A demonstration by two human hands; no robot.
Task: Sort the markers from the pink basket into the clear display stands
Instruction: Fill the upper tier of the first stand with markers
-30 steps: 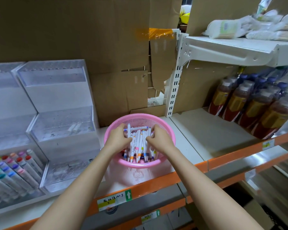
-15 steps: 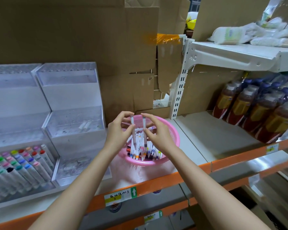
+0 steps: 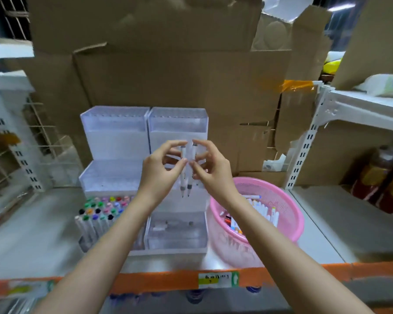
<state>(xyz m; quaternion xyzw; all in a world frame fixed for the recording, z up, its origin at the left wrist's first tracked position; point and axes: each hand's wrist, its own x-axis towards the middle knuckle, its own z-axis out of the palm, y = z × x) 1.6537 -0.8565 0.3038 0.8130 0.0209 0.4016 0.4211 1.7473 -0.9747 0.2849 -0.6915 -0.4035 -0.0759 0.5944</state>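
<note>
Now that both hands have risen and swung left, they hang before the clear display stands: the left hand pinches a white marker upright, the right hand pinches a second marker just beside it, and the pink basket sits lower right.

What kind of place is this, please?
Probably a shop or its stockroom: an orange shelf edge carrying a yellow-and-green paper label, brown bottles on the neighbouring shelf, and flattened brown cardboard boxes behind.

Two white markers hang upright before the clear display stands, left of the marker-filled pink basket.
</note>
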